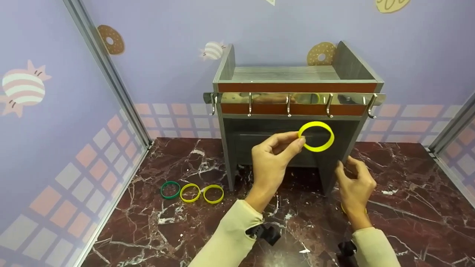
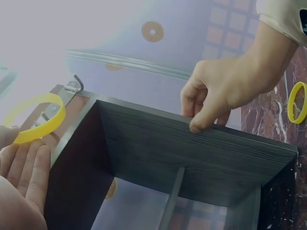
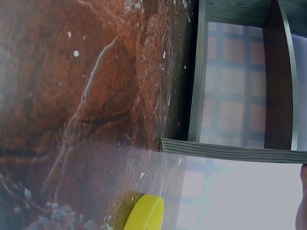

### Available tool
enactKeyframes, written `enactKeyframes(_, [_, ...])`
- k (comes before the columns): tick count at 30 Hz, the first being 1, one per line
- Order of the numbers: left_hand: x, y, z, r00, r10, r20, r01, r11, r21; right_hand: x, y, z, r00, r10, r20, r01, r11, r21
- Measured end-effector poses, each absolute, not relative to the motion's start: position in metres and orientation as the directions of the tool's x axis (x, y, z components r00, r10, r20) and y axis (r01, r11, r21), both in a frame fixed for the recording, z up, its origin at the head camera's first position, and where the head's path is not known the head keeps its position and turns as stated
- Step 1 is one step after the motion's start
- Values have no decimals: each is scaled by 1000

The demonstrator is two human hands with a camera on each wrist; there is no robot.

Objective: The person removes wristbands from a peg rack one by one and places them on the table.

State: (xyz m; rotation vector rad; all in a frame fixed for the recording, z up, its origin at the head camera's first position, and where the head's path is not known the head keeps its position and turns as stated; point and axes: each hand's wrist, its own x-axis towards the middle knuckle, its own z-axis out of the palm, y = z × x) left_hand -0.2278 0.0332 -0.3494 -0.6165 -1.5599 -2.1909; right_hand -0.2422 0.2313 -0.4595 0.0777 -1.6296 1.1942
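My left hand pinches a yellow silicone wristband between thumb and fingertips. The band is held up just below the hooks on the front of a grey wooden shelf. In the left wrist view this wristband sits beside a hook, apart from it. My right hand grips the front edge of the shelf's right side panel, the thumb on one face and the other fingers behind. Only a sliver of that hand shows in the right wrist view.
On the marbled table, left of the shelf, lie a green wristband and two yellow wristbands in a row. Another yellow wristband lies right of the shelf, mostly hidden behind my right wrist in the head view. Patterned walls enclose the table.
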Motion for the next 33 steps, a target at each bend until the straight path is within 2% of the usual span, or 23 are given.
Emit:
enactKeyframes(6, [-228,22,-364,-850,-77,522,515,-333,790,-242,232,-460,-433,476,765,-562,521,-642])
enactKeyframes(18, [-230,-9,-408,-886,-150,438,463,-292,837,-243,232,-461,-424,487,763,-568,513,-643])
enactKeyframes(33, [-217,-77,-472,-908,-304,289,362,-220,906,-242,232,-461,-427,484,764,-559,523,-643])
